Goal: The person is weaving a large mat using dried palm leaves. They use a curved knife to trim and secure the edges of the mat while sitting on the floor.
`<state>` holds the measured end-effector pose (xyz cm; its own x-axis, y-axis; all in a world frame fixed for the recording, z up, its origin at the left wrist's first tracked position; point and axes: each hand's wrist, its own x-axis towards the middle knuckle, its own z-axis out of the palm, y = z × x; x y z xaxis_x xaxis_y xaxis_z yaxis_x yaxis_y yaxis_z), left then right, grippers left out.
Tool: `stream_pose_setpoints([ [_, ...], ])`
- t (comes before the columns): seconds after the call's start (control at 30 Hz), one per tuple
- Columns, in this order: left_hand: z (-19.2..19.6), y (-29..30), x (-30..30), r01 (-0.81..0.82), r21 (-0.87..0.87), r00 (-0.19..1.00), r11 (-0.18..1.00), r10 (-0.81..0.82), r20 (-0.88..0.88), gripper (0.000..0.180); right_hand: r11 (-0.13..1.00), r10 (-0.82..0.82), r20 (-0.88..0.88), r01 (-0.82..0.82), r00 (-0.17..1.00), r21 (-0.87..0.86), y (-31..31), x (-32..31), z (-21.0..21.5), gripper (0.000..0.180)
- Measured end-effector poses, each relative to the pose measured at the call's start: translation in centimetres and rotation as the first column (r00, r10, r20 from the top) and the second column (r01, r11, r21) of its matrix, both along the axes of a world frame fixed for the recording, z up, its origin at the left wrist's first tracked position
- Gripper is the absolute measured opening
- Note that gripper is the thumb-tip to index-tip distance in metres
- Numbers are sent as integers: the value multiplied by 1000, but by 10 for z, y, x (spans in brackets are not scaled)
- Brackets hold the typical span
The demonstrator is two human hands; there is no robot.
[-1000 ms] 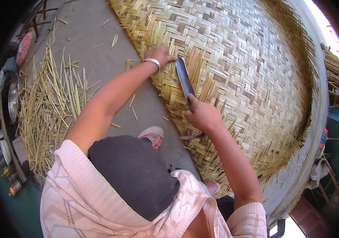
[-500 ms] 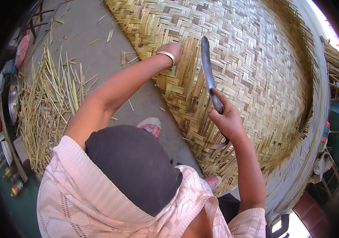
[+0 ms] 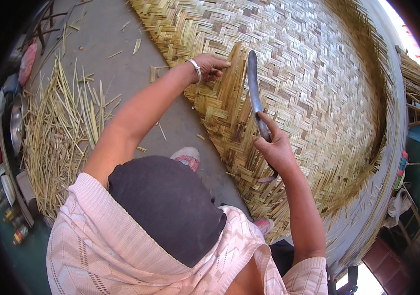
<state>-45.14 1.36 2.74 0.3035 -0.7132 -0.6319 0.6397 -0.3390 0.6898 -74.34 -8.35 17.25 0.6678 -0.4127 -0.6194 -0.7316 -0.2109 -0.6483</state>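
A large mat of woven flat strips lies under both hands, pale in the middle, with loose strip ends along its near left edge. My left hand is over that edge, index finger stretched out against raised, folded strips and the other fingers loosely bent, with nothing gripped. My right hand is closed round a long, curved, dark metal blade with a hooked lower end. The blade's upper part points away from me, just right of the raised strips. Its lower hook rests near the weave below my hand.
Cut strips are heaped on the grey floor at left, with scraps scattered about. A metal bowl and small bottles are at the far left. The mat's right side curls up into a fringed edge. Bundled stalks are at far right.
My left hand has gone from a fist on the strips to loosened fingers, shifting slightly left. The strips beside it now stand up more. My right hand and the blade have shifted slightly left.
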Motion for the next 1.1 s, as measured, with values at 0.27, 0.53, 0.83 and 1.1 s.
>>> stream_pose_setpoints([
  [0.27,2,5,0,9,240,943,971,-89,322,18,984,19,90,-35,996,173,7,22,10,67],
  [0.53,-12,13,-19,-178,219,808,959,16,589,20,795,-127,-11,108,992,597,7,68,-7,58],
  [0.83,-9,18,-10,-151,185,685,971,-33,728,23,933,162,-107,-118,981,339,-23,103,-24,53],
  [1.1,-3,5,2,-154,250,985,956,130,110,25,855,367,-268,-437,891,-281,29,95,-58,62],
])
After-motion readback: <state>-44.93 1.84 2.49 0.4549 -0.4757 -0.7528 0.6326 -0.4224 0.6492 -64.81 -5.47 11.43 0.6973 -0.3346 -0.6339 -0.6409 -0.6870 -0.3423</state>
